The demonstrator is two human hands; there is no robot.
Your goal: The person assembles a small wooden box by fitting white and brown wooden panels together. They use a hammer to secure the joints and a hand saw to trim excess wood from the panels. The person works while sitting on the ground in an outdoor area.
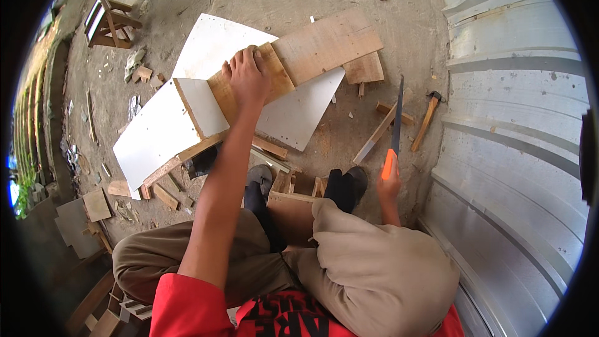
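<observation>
My left hand (pixel 248 77) rests on a short yellowish board (pixel 277 73), fingers curled over its far edge. This board lies against a longer, paler plank (pixel 331 45) reaching to the right. Beneath them spread white panels (pixel 209 43), and another white panel (pixel 153 131) slopes down at the left. Off to the right side, my right hand (pixel 389 181) is closed around the orange handle of a handsaw (pixel 397 128). Its dark blade points away from me, apart from the boards.
A hammer (pixel 427 122) lies on the ground by the corrugated metal wall (pixel 511 106). Wood strips (pixel 377 131) lie near the saw. Between my feet stands a wooden box (pixel 290 212). A small wooden stool (pixel 111 23) is at the far left, with offcuts (pixel 165 196) scattered nearer.
</observation>
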